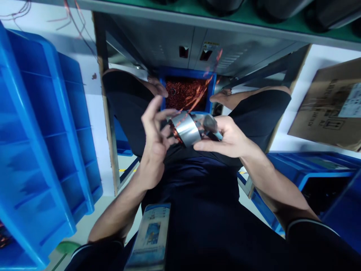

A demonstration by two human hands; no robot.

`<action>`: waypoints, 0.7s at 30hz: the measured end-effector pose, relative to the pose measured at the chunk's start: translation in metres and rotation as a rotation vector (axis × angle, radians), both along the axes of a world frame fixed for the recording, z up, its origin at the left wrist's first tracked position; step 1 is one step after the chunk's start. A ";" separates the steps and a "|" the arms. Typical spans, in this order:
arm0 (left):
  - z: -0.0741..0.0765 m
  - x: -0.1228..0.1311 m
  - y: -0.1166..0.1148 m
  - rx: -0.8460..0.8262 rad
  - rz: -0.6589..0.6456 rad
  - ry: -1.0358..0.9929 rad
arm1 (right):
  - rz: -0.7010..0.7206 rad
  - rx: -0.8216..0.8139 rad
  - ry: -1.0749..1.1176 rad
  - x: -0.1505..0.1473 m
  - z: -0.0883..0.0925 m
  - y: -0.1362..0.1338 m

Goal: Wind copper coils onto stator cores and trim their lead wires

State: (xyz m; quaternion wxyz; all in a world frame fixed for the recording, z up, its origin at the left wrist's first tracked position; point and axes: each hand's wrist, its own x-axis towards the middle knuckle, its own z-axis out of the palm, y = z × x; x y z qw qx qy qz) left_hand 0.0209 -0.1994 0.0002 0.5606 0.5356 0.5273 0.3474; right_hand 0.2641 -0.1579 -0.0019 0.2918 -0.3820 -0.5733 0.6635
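Note:
A motor stator [186, 128], a silver metal ring with copper windings, is held above my lap. My left hand [156, 135] is at its left end, with some fingers bent against the windings and the index finger raised. My right hand [229, 139] is closed around a dark grey tool [210, 124], which is blurred, its kind unclear. The right thumb reaches the stator's lower right edge. Loose copper wires [201, 94], smeared by motion, rise from the stator. Beyond it, between my feet, a blue bin [213, 92] holds many copper wire scraps [182, 92].
Blue plastic crates [47, 131] stand at left, another crate [324, 174] at lower right. A cardboard box [316, 109] lies on the right-hand surface. A green-topped bench edge [186, 9] with dark cylinders [270, 11] crosses the top, before a grey cabinet [166, 45]. A card [152, 233] hangs at my chest.

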 end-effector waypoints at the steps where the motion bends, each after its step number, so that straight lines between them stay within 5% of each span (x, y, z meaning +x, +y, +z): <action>1: 0.010 0.002 -0.003 -0.181 -0.013 -0.191 | 0.023 0.074 -0.034 0.005 0.007 -0.002; 3: 0.026 0.005 -0.007 -0.419 -0.039 -0.506 | 0.076 0.190 -0.063 0.012 0.018 -0.007; 5: 0.036 0.005 -0.010 -0.485 -0.064 -0.592 | 0.108 0.264 -0.073 0.016 0.028 -0.012; 10: 0.043 0.009 -0.012 -0.479 -0.047 -0.601 | 0.049 0.389 -0.222 0.019 0.047 -0.028; 16: 0.044 0.021 -0.015 -0.384 0.121 -0.541 | -0.080 0.401 -0.446 0.017 0.070 -0.054; 21: 0.047 0.019 -0.021 -0.240 0.092 -0.433 | -0.147 0.409 -0.505 0.015 0.071 -0.072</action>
